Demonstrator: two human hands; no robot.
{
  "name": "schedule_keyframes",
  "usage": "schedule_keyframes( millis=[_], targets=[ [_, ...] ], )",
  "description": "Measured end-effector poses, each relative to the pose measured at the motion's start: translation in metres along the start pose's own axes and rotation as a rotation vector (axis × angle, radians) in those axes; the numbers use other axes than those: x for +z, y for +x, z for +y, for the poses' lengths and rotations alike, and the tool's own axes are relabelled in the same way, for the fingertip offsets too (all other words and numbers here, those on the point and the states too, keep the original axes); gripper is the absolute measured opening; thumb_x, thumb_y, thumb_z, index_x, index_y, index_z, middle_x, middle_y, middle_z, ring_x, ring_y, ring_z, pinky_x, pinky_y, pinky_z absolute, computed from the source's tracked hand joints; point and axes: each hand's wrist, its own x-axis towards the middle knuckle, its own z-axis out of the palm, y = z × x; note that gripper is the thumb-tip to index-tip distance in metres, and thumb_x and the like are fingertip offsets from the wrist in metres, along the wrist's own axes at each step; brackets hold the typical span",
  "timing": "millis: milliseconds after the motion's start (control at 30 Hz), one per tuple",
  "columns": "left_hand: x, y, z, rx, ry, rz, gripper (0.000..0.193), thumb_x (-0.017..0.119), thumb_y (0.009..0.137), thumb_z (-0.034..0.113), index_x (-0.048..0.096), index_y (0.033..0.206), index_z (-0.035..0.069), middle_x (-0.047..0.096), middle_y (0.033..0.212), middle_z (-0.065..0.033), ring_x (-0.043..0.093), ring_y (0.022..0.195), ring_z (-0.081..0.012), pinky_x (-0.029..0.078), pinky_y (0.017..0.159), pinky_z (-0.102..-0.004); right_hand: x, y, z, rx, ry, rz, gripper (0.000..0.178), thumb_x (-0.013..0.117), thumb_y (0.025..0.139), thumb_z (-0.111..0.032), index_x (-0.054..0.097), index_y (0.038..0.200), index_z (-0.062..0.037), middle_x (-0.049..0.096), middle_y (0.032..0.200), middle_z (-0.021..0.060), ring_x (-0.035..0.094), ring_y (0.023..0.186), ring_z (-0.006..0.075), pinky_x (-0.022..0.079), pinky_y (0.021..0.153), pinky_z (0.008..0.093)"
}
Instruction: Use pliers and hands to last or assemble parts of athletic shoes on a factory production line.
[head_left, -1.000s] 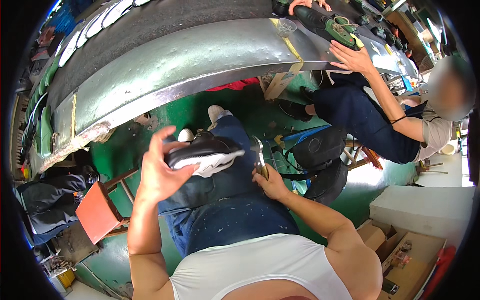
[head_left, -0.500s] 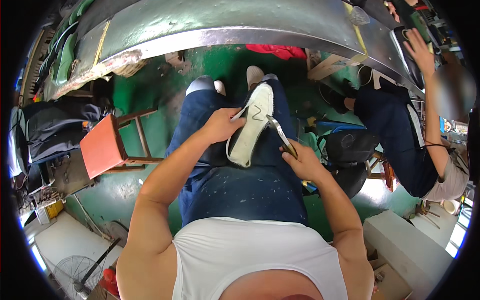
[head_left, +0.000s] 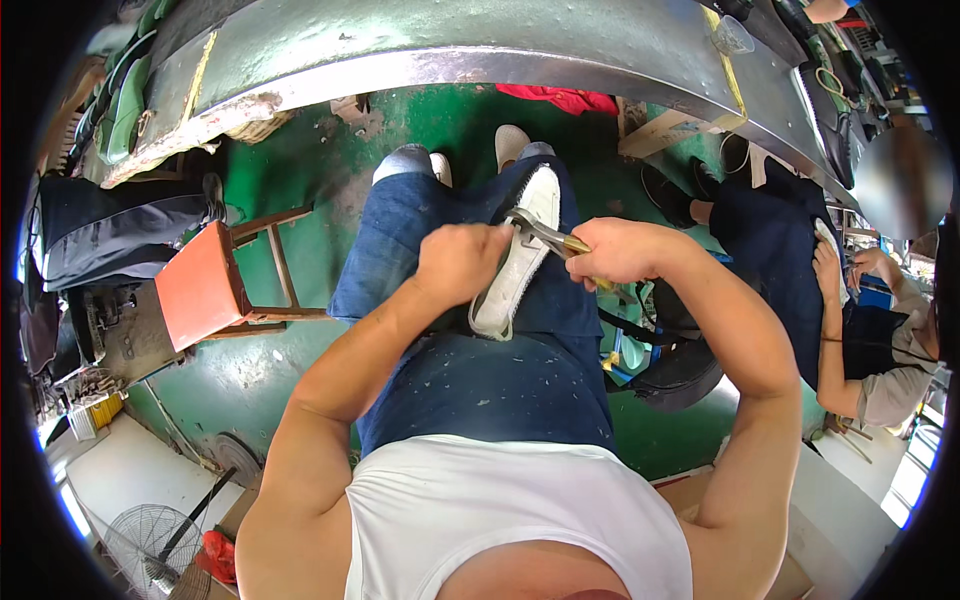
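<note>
Across my thighs lies a shoe upper [head_left: 508, 292], pale underside up, with a dark rim along its edge. My right hand [head_left: 622, 248] is closed around the handles of metal pincers [head_left: 545, 234]. The pincers' head crosses the underside to its left edge, a little above the middle. Right beside that head, my left hand [head_left: 462, 260] is closed at the shoe's left edge. It seems to pinch the loose edge material, though the fingertips are partly hidden.
A metal-topped bench [head_left: 430, 35] spans the far side. To the left stands a stool with an orange seat [head_left: 198, 288]. At right a co-worker's hands [head_left: 828, 268] hold a pale piece. A dark bag [head_left: 690, 365] sits right of my legs; a fan [head_left: 150, 550] is at lower left.
The pincers have swung across from the shoe's right edge to its left edge, my right elbow moving outward. My left hand has shifted right and turned over. The co-worker's hand has come down from the bench.
</note>
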Motion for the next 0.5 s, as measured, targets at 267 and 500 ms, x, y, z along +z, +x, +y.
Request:
schedule_keyframes(
  millis=[267, 500],
  targets=[
    [0.038, 0.017, -0.054, -0.399, -1.694, -0.340, 0.052, 0.052, 0.103, 0.039, 0.048, 0.140, 0.003, 0.060, 0.128, -0.0104, 0.060, 0.113, -0.0211, 0.048, 0.101, -0.0375, 0.050, 0.034, 0.025, -0.246, -0.186, 0.398, 0.027, 0.059, 0.096, -0.025, 0.060, 0.099, 0.0015, 0.065, 0.084, 0.0256, 0.063, 0.086, 0.0460, 0.049, 0.077, 0.0512],
    [0.042, 0.039, -0.044, -0.353, -1.321, -0.283, 0.080, 0.075, 0.089, 0.040, 0.039, 0.151, 0.004, 0.058, 0.136, -0.0105, 0.055, 0.122, -0.0194, 0.044, 0.105, -0.0341, 0.105, 0.055, 0.055, -0.236, 0.193, 0.605, 0.027, 0.063, 0.094, -0.025, 0.061, 0.105, -0.0008, 0.067, 0.080, 0.0134, 0.068, 0.068, 0.0255, 0.052, 0.063, 0.0386]
  ],
)
